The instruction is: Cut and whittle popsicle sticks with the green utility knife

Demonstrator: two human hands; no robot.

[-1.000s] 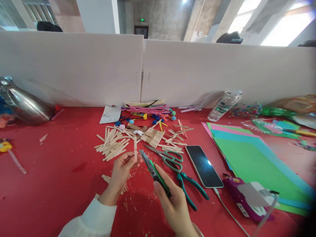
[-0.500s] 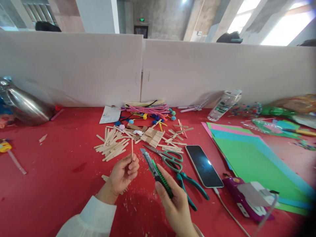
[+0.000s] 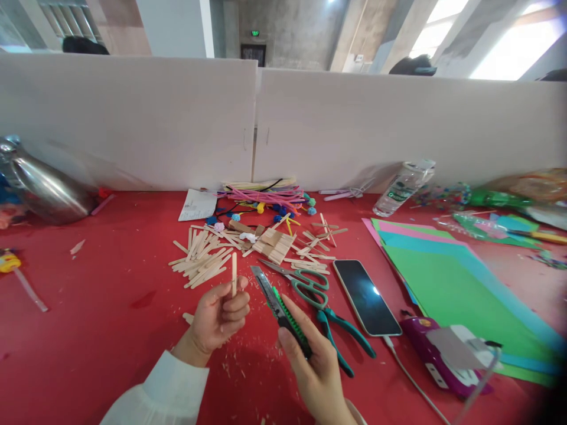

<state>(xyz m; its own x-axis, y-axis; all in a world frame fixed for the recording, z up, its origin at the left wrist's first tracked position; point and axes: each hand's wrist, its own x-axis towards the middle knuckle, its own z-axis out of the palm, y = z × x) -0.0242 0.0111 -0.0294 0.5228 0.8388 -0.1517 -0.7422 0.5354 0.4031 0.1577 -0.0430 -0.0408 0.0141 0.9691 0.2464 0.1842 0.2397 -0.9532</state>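
Between the thumb and fingers of my left hand [image 3: 221, 314] a wooden craft stick [image 3: 234, 273] stands upright, its flat face toward me. My right hand [image 3: 312, 360] is closed around a green and black utility knife [image 3: 283, 311]; the blade is out and points up and left, apart from the stick. Just beyond my hands lie a loose pile of craft sticks [image 3: 201, 260] and a bundle of sticks with a brown band [image 3: 275, 245]. Scissors with grey-green handles [image 3: 310, 283] and teal-handled pliers [image 3: 343, 336] rest right of the knife. Wood shavings are scattered on the red table [image 3: 110, 330].
A phone [image 3: 367, 298] on a cable and a purple device [image 3: 443, 354] lie to the right, near coloured paper sheets [image 3: 456, 277]. A water bottle [image 3: 403, 188], pink pipe cleaners [image 3: 263, 198] and a metal jug [image 3: 48, 183] stand or lie before the white partition [image 3: 133, 124].
My left fingers have turned the craft stick from its narrow edge to its flat face and shifted it slightly left. The knife in my right hand has hardly moved.
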